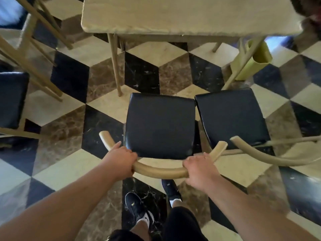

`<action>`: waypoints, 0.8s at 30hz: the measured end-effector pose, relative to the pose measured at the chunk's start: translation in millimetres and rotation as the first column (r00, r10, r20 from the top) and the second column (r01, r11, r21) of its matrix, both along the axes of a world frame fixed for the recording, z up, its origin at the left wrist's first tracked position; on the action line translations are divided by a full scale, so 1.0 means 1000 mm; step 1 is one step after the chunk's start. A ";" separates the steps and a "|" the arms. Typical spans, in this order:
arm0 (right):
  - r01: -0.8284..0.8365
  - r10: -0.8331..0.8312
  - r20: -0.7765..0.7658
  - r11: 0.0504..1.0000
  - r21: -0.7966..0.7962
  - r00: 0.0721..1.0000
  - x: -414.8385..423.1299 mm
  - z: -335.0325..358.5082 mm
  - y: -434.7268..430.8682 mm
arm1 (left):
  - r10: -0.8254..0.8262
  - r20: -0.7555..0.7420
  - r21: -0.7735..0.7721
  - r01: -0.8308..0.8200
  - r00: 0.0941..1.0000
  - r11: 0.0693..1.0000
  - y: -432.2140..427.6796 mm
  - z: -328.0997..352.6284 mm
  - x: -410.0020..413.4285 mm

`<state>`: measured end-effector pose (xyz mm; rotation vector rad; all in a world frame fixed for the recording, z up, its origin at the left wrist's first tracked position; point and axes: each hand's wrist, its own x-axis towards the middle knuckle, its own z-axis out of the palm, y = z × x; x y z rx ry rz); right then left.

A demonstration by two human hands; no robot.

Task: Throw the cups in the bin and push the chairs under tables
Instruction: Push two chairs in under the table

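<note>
A chair with a black padded seat (159,124) and a curved tan backrest (159,170) stands in front of me, its seat clear of the beige table (173,14) ahead. My left hand (121,160) grips the backrest's left part and my right hand (199,169) grips its right part. A second matching chair (231,117) stands right beside it on the right, also outside the table. A yellow-green bin (255,61) sits on the floor under the table's right corner. No cups are in view.
Another black-seated chair (12,100) is at the left edge, with tan legs of other furniture (34,54) behind it. The floor is a cube-pattern of black, brown and cream tiles. My feet (137,206) stand just behind the chair.
</note>
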<state>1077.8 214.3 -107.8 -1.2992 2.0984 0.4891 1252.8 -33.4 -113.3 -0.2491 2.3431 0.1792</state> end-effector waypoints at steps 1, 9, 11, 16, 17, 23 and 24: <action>-0.013 0.013 -0.020 1.000 0.016 1.000 0.001 -0.003 -0.005 | -0.037 -0.002 -0.020 0.037 0.999 0.999 -0.005 -0.002 -0.003; -0.054 0.056 -0.102 0.998 0.026 0.993 -0.040 -0.013 -0.031 | -0.067 0.007 -0.065 0.067 0.998 0.996 -0.027 -0.009 -0.041; -0.060 0.061 -0.098 0.998 0.020 0.993 -0.059 -0.014 -0.043 | -0.056 0.005 -0.067 0.056 0.998 0.996 -0.037 -0.009 -0.055; -0.078 0.076 -0.081 0.997 -0.029 0.994 -0.103 -0.015 -0.073 | -0.035 0.006 -0.080 0.036 0.999 0.996 -0.064 -0.010 -0.090; -0.085 0.082 -0.077 0.996 -0.036 0.994 -0.110 -0.015 -0.080 | -0.030 0.007 -0.082 0.030 1.000 0.996 -0.071 -0.011 -0.096; -0.114 0.111 -0.057 0.992 -0.050 0.992 -0.150 -0.013 -0.122 | -0.016 0.012 -0.092 0.017 1.000 0.996 -0.107 -0.010 -0.131; -0.114 0.111 -0.057 0.992 -0.056 0.992 -0.157 -0.013 -0.129 | -0.008 0.008 -0.092 0.008 1.000 0.996 -0.113 -0.010 -0.136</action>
